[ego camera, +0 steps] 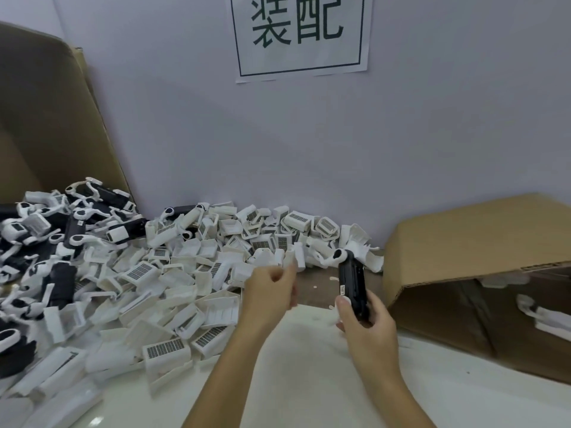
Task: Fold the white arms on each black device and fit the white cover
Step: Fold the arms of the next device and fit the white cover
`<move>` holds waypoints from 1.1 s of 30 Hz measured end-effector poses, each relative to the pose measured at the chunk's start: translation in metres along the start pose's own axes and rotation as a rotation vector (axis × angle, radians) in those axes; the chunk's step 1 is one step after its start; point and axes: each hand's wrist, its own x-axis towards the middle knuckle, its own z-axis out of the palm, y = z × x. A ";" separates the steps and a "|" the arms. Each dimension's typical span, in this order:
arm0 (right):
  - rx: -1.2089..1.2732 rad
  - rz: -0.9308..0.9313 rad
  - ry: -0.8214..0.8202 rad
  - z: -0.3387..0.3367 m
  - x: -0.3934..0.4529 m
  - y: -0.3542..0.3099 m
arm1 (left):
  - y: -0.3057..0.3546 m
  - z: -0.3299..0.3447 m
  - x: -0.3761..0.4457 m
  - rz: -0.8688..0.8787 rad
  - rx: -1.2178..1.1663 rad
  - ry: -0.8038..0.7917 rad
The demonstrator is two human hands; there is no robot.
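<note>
Gripping a long black plastic device (352,290) in the lower right of centre, the right hand (367,322) has its thumb laid along the near side and its fingers (375,299) curled round the far side, so the body stands nearly upright above the desk (309,381). A white hinged arm (338,256) with a dark round joint sticks out at the device's top end, touching the edge of the pile behind it; a small label shows on the device's left face.

Just left of it, the left hand (272,288) hovers near the centre of the frame with its fingers loosely curled and blurred. I cannot tell whether it holds anything; a white piece sits right at its fingertips, against the heap.

A wide heap of white plastic covers (173,291), many with dark gridded vents, spreads from the lower left across to the middle, running up to the wall. At the left edge lies a tangle of further black devices with white arms splayed out (61,239).

An open brown cardboard box (463,242) lies on its side at the right, with a few white parts dimly visible inside. A tall sheet of brown cardboard (52,125) leans in the upper left. At top centre, a white paper sign with dark green characters (298,32) is stuck to the pale wall (432,118).
</note>
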 end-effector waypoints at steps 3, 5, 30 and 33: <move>-0.034 -0.093 -0.052 0.002 -0.004 -0.003 | 0.001 0.011 -0.008 -0.042 0.090 -0.344; -0.108 -0.181 -0.141 0.005 -0.008 -0.005 | -0.002 0.022 -0.013 -0.045 0.004 -0.404; -0.269 -0.176 -0.142 0.005 -0.006 -0.003 | -0.006 0.037 -0.021 0.028 -0.324 -0.280; -0.280 -0.192 -0.134 0.005 -0.007 -0.006 | -0.004 0.038 -0.022 0.031 -0.320 -0.290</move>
